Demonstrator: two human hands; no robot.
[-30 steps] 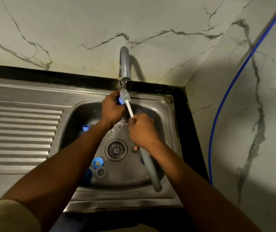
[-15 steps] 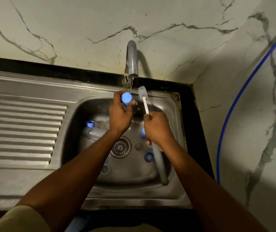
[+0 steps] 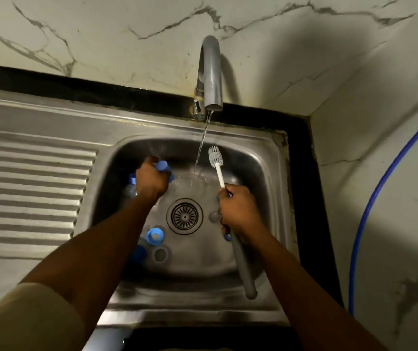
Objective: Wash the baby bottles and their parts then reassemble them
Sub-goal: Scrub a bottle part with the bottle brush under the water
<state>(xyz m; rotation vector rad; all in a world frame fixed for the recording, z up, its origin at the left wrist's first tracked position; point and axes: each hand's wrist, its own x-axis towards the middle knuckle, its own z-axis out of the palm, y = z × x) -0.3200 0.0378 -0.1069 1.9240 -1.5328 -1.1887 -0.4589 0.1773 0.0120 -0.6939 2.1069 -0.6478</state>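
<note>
Hands are drawing apart since 1 second ago: left hand (image 3: 152, 182) is gripping the blue cap (image 3: 162, 165), right hand (image 3: 239, 211) is clutching the brush (image 3: 215, 158), water (image 3: 202, 141) is running between them; I'm judging this piece scrubbed

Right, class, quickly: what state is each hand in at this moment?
Left hand: closed, gripping a blue bottle part.
Right hand: closed around the bottle brush, bristle end pointing up.

One brush (image 3: 242, 264), one tap (image 3: 211, 72), one drain (image 3: 184, 216), two hands: left hand (image 3: 151, 184), right hand (image 3: 239, 211).
</note>
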